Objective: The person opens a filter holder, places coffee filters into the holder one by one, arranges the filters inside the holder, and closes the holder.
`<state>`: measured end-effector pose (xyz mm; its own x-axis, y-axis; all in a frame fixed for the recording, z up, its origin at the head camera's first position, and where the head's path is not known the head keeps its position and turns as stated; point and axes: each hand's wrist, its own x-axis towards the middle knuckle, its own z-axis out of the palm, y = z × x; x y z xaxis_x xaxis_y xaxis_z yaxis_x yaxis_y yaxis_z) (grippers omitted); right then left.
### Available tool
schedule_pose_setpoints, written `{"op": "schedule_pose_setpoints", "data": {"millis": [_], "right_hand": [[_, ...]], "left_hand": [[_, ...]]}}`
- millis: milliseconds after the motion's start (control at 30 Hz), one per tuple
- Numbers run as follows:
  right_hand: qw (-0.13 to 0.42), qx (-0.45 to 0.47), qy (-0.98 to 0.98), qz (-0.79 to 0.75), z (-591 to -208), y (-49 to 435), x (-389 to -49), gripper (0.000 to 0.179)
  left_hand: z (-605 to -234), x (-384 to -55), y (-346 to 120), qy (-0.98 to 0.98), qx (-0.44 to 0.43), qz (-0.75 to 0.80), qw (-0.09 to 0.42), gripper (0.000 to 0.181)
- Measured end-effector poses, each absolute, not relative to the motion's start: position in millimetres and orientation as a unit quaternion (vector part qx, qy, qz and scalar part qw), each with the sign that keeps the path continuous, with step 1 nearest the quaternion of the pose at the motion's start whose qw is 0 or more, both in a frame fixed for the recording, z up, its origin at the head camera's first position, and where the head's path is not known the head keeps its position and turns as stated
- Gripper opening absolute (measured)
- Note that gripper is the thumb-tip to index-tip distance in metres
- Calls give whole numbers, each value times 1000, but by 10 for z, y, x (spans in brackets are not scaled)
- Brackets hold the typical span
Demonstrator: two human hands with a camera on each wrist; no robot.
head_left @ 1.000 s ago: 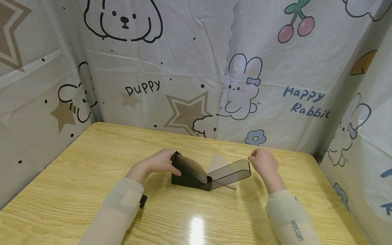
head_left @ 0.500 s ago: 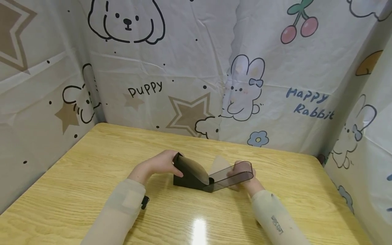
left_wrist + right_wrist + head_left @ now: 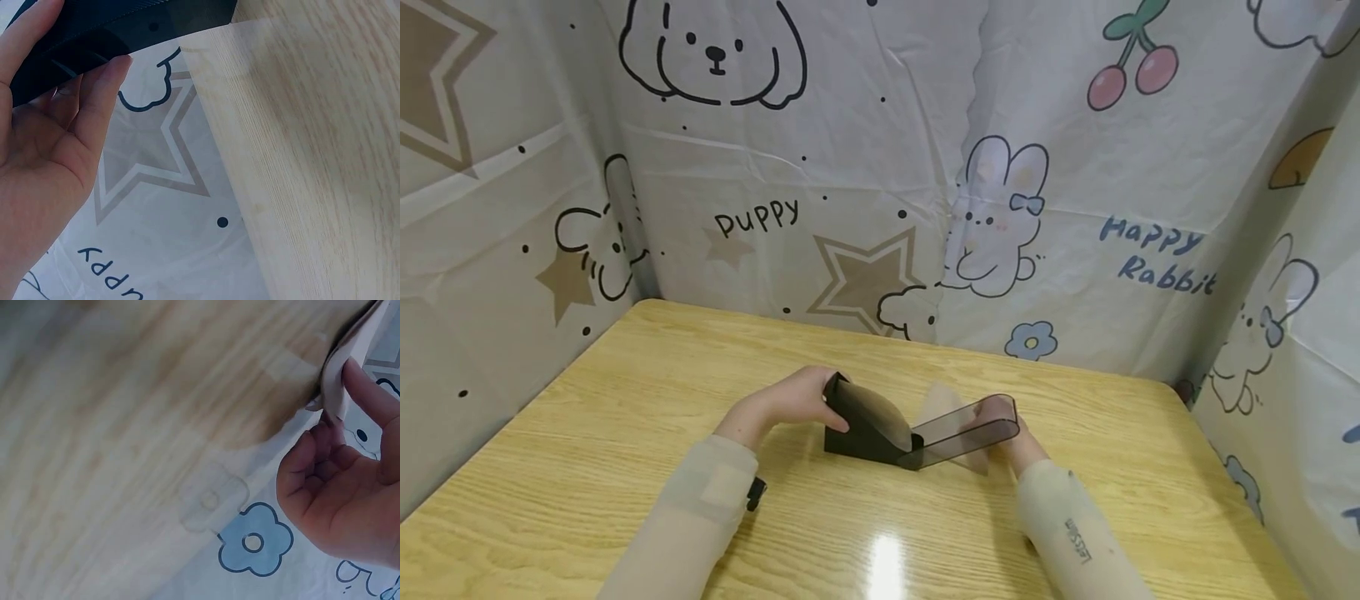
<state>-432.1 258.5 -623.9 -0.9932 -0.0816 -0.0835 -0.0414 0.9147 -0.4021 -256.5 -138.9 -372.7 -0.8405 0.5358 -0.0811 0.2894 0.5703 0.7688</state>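
A black wedge-shaped filter holder (image 3: 861,437) stands mid-table, its smoky see-through lid (image 3: 951,437) swung out to the right. Inside it shows a brown, round-topped stack of paper coffee filters (image 3: 874,410). My left hand (image 3: 793,400) grips the holder's tall back end, thumb on the near side; the left wrist view shows fingers along the dark holder (image 3: 125,37). Behind the lid, my right hand (image 3: 1011,437) pinches a pale coffee filter (image 3: 934,404) by its right side. In the right wrist view the thumb presses the layered filter (image 3: 337,387) against the fingers.
The wood-grain table (image 3: 760,533) carries a bright light reflection near its front. A printed fabric curtain (image 3: 737,150) hangs along the back and both sides. Small black gear (image 3: 756,493) sits at my left wrist.
My right hand has moved left from beyond the lid's end to behind the lid and taken hold of the pale filter, which has shifted slightly. The left hand keeps its grip.
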Motion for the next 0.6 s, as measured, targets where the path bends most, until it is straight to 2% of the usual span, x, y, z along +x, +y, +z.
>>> {"op": "schedule_pose_setpoints", "data": {"millis": [100,200,300,367,500,600], "right_hand": [[53,-11,978,-200,-6047,2532,-4190,45],[56,-9,974,-219,-5375,2309,-3682,38],[37,-40,968,-243,-4949,2202,-3362,33],[55,-46,962,-264,-4669,2133,-3179,33],[86,-43,950,-298,-4667,2203,-3270,30],[89,-62,945,-307,-4907,2404,-3528,32]], "left_hand": [[-3739,-2565,-1391,873,233,399,156,31],[-3745,-2564,-1390,874,231,398,157,32],[-3740,-2566,-1389,874,232,398,155,31],[-3738,-2569,-1389,874,234,397,154,31],[-3735,-2577,-1387,873,239,397,155,31],[-3733,-2581,-1386,873,241,395,155,31]]}}
